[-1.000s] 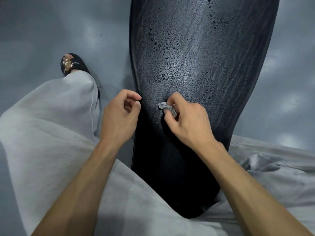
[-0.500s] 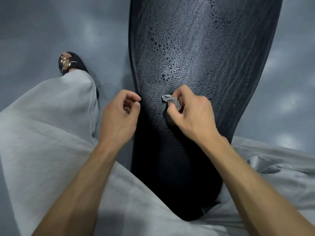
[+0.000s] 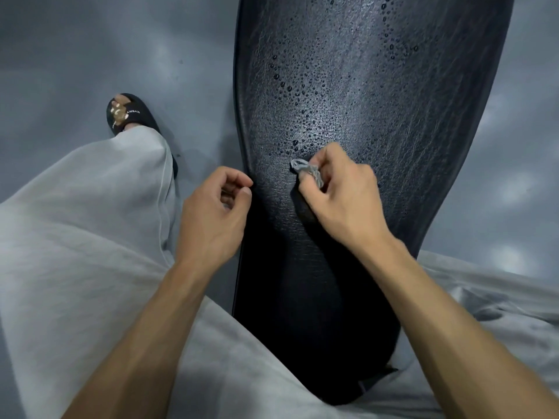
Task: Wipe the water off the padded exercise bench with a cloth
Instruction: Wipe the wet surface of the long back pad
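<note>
The black padded bench (image 3: pixel 378 95) runs away from me between my legs. Water droplets (image 3: pixel 298 95) bead across its upper middle, several more near the top right. My right hand (image 3: pixel 341 198) grips a small crumpled grey cloth (image 3: pixel 307 170) and holds it down on the pad just below the droplets. Most of the cloth is hidden inside the fist. My left hand (image 3: pixel 216 213) hovers at the bench's left edge with its fingers loosely curled and nothing in it.
My legs in light grey trousers (image 3: pixel 84 237) straddle the bench on both sides. My left foot in a black slide sandal (image 3: pixel 127 114) stands on the grey floor (image 3: pixel 90 49) left of the bench.
My right hand has slid the cloth a short way up the bench toward the droplets. The left hand has stayed at the bench's left edge.
</note>
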`<state>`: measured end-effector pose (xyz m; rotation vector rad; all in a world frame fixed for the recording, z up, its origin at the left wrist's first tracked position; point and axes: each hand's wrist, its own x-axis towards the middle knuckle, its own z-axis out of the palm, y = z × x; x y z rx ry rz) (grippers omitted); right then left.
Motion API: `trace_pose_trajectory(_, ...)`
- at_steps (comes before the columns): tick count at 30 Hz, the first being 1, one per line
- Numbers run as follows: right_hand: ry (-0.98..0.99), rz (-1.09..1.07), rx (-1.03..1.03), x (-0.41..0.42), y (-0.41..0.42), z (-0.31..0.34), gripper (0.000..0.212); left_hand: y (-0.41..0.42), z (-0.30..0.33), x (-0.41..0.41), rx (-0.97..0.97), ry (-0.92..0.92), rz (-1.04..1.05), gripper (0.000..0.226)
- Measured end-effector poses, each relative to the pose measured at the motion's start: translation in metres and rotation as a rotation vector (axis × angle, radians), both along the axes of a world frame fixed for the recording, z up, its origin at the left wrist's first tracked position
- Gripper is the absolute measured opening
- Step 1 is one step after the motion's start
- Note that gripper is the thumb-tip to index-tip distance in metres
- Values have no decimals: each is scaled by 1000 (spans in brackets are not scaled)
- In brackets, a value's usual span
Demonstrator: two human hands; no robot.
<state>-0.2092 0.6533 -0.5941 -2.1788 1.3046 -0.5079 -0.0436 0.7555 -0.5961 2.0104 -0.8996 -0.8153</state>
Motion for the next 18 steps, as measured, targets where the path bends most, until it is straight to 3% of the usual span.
trace_pose_trajectory(6,90,191,72,-20,67,-2,15,-1,-4,2,-6,7,26,13)
trace_pose_trajectory(10,106,294,13,-10,47,1,15,0,-3,5,-8,55,54,15)
trace_pose_trajectory(15,35,171,-116,36,-21,10,18,1,0,6,0,104,59,20)
trace_pose_trajectory(18,50,155,-115,35,-16,10,17,-1,1,5,8,74,39,23)
